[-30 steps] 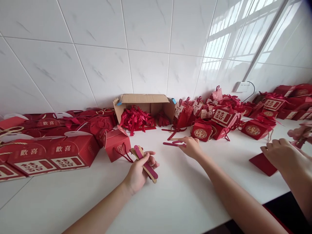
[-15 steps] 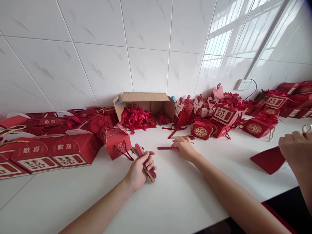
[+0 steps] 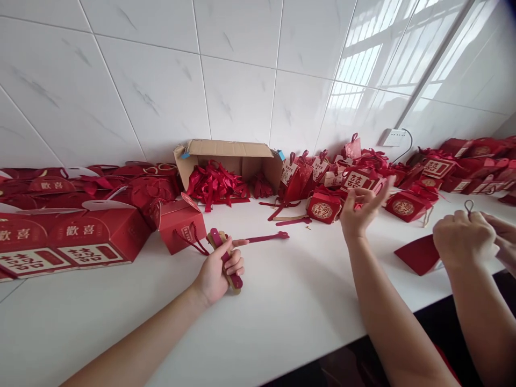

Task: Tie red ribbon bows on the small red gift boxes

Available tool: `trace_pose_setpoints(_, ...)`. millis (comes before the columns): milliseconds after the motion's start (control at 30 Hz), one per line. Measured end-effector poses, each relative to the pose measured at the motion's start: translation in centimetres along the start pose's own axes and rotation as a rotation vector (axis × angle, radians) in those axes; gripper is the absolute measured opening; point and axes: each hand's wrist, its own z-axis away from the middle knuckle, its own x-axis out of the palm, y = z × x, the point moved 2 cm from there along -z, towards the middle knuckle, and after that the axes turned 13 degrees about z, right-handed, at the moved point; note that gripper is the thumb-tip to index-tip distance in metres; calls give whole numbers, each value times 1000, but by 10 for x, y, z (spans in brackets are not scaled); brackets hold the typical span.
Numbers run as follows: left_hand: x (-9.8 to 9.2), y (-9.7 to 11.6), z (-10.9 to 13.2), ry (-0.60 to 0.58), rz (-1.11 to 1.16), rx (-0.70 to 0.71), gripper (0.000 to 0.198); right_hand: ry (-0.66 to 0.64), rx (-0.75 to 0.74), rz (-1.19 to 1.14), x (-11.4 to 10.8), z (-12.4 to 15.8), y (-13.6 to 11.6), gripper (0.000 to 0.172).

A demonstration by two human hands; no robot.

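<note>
Fingers of my left hand (image 3: 221,269) wrap round a bundle of red and tan strips (image 3: 226,259). Its index finger reaches the left end of a dark red strip (image 3: 264,237) that extends rightwards over the white table (image 3: 282,301). My right hand (image 3: 363,212) is raised, fingers spread, with nothing in it, in front of the red boxes at the right. Between the hands, further back, lie more red and tan strips (image 3: 291,221). A small red box with a rope handle (image 3: 181,228) stands just behind my left hand.
Red gift boxes (image 3: 91,242) line the left. An open cardboard box (image 3: 229,148) by the wall holds red ribbons (image 3: 220,185). More red boxes (image 3: 324,207) are piled right. Another person's hands (image 3: 463,236) are at the far right, beside a red box (image 3: 419,254).
My right hand has let go of the dark red strip and moved up and right, fingers opening. The strip now reaches my left hand's index finger. More of the other person's hands shows.
</note>
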Motion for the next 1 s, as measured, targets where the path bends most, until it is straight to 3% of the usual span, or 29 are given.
trace_pose_setpoints(133,-2,-1,-1,14,-12,1,29,-538,0,148,30,12,0,27)
trace_pose_setpoints(200,-3,-1,-1,15,-14,5,30,-678,-13,154,43,20,-1,12)
trace_pose_setpoints(267,-3,-1,-1,17,-18,7,31,-776,13,164,52,26,0,13)
trace_pose_setpoints(400,-1,-1,-1,23,-23,5,33,-876,116,101,60,33,1,24)
trace_pose_setpoints(500,-1,0,-2,26,-19,8,33,-896,202,-48,59,35,-3,22)
trace_pose_setpoints(800,-3,-1,-1,17,-16,14,33,-1101,315,-951,44,40,-41,25)
trace_pose_setpoints(1000,-4,-1,-2,28,8,-3,34,-1172,371,-1330,39,49,-56,28)
